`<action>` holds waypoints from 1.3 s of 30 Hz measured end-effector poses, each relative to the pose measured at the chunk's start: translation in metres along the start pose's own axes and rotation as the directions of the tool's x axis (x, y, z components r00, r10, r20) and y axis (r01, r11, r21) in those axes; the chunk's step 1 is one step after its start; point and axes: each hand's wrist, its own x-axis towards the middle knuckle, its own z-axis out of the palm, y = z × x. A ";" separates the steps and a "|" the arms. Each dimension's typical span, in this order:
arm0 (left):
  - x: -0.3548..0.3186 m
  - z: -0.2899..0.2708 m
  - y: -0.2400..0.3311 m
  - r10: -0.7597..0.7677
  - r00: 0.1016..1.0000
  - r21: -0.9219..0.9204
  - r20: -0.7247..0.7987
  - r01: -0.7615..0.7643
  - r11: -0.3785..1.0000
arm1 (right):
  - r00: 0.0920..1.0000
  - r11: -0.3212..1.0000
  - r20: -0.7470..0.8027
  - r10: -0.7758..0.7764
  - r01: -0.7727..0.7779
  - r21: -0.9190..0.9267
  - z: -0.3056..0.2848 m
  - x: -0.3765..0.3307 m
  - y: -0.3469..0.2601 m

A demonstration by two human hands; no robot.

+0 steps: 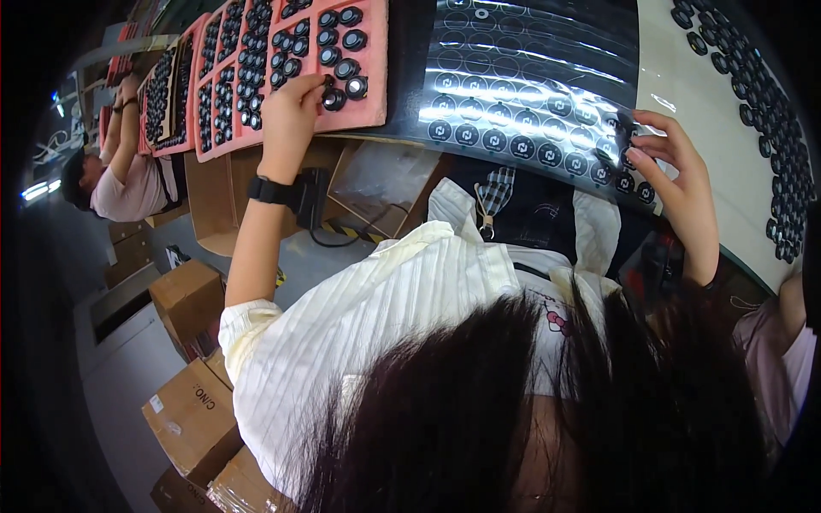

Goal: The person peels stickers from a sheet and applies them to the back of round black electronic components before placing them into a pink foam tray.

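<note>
— So, where were the hands at that moment?

— Both were up at the bench. The left hand point(291, 111) had its fingertips pinched around 1 small black round part point(333, 98) at the lower edge of the pink foam tray point(376, 85), among the rows of like parts seated there. A black watch point(269, 190) sat on that wrist.

— And the other?

— The right hand point(680, 175) was curled at the near edge of the glossy sheet of round black stickers point(513, 94), thumb and fingers closed at 1 sticker point(629, 158) in the last rows. Whether it had peeled free, I couldn't tell.

— Which step would you call it?

— I judged it as pairing: a part being lifted from the foam while a sticker was picked off the sheet. The next move seemed to call for bringing the 2 together and centring the sticker on the part's face, so a steady pinch mattered on both sides.

— Anything else around?

— More black parts point(753, 77) lay on the pale table to the right, cardboard boxes point(188, 299) stood on the floor, and another person point(128, 171) worked at further pink trays on the left.
</note>
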 end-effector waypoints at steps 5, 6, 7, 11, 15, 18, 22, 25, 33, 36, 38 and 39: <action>0.006 0.002 -0.005 -0.271 0.959 -0.285 0.087 0.285 0.915 | 0.999 0.998 0.021 -0.049 0.048 0.048 0.005 0.002 0.003; 0.008 0.003 -0.005 -0.317 0.944 -0.379 0.091 0.328 0.866 | 0.996 0.995 0.025 -0.091 0.090 0.051 0.007 0.004 0.001; 0.008 0.002 -0.006 -0.363 0.927 -0.468 0.098 0.365 0.805 | 0.995 0.994 0.028 -0.100 0.099 0.050 0.008 0.006 -0.002; 0.012 -0.013 -0.008 -0.567 0.687 -0.881 0.454 0.439 -0.174 | 0.995 0.980 0.021 -0.093 0.088 0.179 0.024 0.011 -0.019; 0.004 -0.016 0.015 -0.267 0.742 -0.614 0.615 0.238 -0.753 | 0.901 0.881 0.092 -0.423 0.386 0.273 0.098 0.044 -0.077; 0.015 -0.021 0.052 -0.296 0.746 -0.611 0.596 0.183 -0.770 | 0.813 0.798 0.016 -0.582 0.568 0.201 0.147 0.077 -0.094; 0.017 -0.025 0.089 -0.324 0.841 -0.723 0.434 0.110 -0.682 | 0.651 0.656 -0.086 -0.754 0.753 -0.050 0.165 0.105 -0.087; 0.024 -0.024 0.080 -0.311 0.907 -0.935 0.283 0.190 -0.299 | 0.856 0.847 -0.021 -0.517 0.515 0.134 0.147 0.120 -0.077; 0.031 0.020 0.034 0.270 0.962 -0.035 0.034 -0.269 0.962 | 0.966 0.961 -0.063 -0.250 0.255 0.106 0.118 0.154 -0.071; 0.029 0.019 0.035 0.247 0.962 -0.001 0.113 -0.248 0.969 | 0.915 0.927 -0.149 -0.374 0.373 -0.039 0.125 0.168 -0.064; 0.025 0.018 0.039 0.241 0.966 0.118 0.093 -0.250 0.961 | 0.833 0.848 -0.158 -0.530 0.519 -0.108 0.136 0.175 -0.060; 0.025 0.018 0.039 0.242 0.967 0.179 0.082 -0.253 0.951 | 0.832 0.847 -0.161 -0.531 0.519 -0.112 0.141 0.177 -0.061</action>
